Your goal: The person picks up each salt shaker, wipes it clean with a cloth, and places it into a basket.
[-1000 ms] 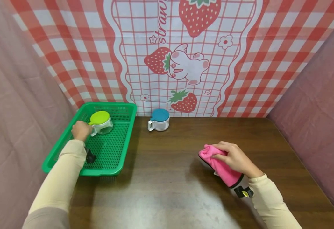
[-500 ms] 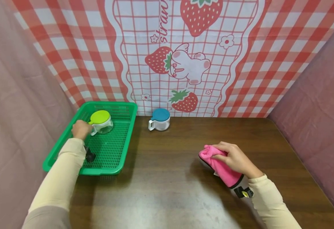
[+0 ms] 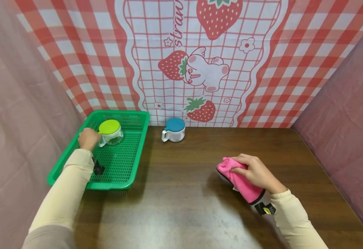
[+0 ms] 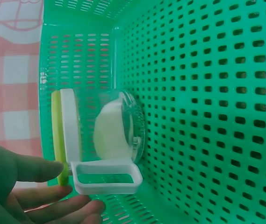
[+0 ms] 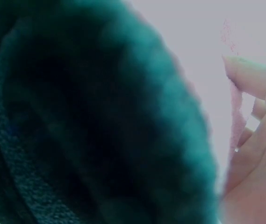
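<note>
Both hands pinch: left hand [image 3: 89, 139] a lime-lidded clear jar [image 4: 99, 135], right hand [image 3: 256, 172] dark-edged pink cloth [image 3: 243, 183].

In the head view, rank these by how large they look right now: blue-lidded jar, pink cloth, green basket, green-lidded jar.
1. Green basket
2. Pink cloth
3. Green-lidded jar and blue-lidded jar: too alike in this view to rank apart.
</note>
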Demonstrator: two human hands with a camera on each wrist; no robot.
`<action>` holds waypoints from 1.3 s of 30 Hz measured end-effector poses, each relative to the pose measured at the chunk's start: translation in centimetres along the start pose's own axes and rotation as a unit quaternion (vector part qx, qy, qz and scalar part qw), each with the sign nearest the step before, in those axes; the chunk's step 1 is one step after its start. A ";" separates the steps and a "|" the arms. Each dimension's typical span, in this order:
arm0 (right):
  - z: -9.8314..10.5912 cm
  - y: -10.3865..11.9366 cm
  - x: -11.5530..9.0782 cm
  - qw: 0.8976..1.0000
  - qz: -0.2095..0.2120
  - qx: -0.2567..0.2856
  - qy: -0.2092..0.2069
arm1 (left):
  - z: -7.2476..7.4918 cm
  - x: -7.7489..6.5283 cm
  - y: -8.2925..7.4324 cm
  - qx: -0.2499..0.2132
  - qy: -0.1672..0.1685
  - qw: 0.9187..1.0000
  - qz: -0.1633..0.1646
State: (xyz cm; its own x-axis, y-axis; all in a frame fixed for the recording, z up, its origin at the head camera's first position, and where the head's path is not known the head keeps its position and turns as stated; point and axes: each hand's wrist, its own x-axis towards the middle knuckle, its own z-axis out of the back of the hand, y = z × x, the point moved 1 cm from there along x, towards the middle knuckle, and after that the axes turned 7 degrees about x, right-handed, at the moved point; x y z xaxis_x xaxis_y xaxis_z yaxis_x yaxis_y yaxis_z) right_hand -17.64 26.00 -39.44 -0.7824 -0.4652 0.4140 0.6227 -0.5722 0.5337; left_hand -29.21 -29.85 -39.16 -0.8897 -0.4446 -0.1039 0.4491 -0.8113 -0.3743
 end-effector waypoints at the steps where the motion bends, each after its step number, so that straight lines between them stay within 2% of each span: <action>1: 0.0 0.0 0.0 1.000 -0.002 0.001 0.001 | 0.1 -0.1 -0.1 -0.001 -0.005 1.000 -0.002; 9: 0.1 0.0 0.0 1.000 0.000 0.002 0.000 | 0.8 -0.7 -0.2 -0.039 -0.055 0.998 -0.020; 14: 0.2 -0.1 0.0 1.000 -0.003 -0.001 -0.001 | 1.2 -0.8 -0.6 -0.031 -0.072 0.996 -0.048; 18: 0.3 -0.1 -0.1 1.000 -0.007 -0.001 0.000 | 1.7 -0.8 -1.4 -0.022 -0.054 0.996 -0.066; 24: 0.4 0.0 -0.1 1.000 -0.010 -0.001 0.001 | 2.1 -1.3 -2.8 -0.018 -0.018 0.997 -0.066; 29: 0.4 0.1 0.0 1.000 -0.009 -0.008 0.001 | 2.0 -2.0 -3.8 -0.032 -0.016 0.996 -0.076; 36: 0.4 0.4 0.1 1.000 -0.011 -0.007 0.007 | 1.7 -2.6 -5.2 -0.041 -0.033 0.994 -0.101; 39: 0.4 0.5 0.2 1.000 -0.008 -0.010 0.005 | 1.6 -2.9 -5.9 -0.050 -0.027 0.993 -0.105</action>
State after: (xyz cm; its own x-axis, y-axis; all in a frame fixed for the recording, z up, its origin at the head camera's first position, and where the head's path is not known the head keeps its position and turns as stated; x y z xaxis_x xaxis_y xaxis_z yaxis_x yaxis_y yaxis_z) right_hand -17.48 25.93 -38.79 -0.7917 -0.4636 0.3978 0.6109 -0.5922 0.5255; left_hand -29.15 -24.44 -35.16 -0.9558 -0.2920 0.0341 0.2422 -0.8479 -0.4716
